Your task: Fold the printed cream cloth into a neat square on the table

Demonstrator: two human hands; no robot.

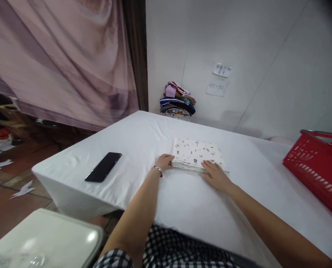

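Observation:
A folded white cloth [196, 152] with a small scattered print lies in several flat layers on the white-covered table [179, 201]. My left hand [165, 161], with a silver bracelet at the wrist, closes on the cloth's near left corner. Along the near right edge rests my right hand [215, 175]; its fingers stretch out over the top layer and the thumb is apart, toward me. The undersides of both hands are hidden.
A black phone [103, 167] lies at the table's left. On the right stands a red plastic basket [316, 163]. Behind the table rises a stack of folded fabrics [177, 102] against the wall. A white stool [48, 238] is at lower left, and a pink curtain [71, 56] hangs beyond.

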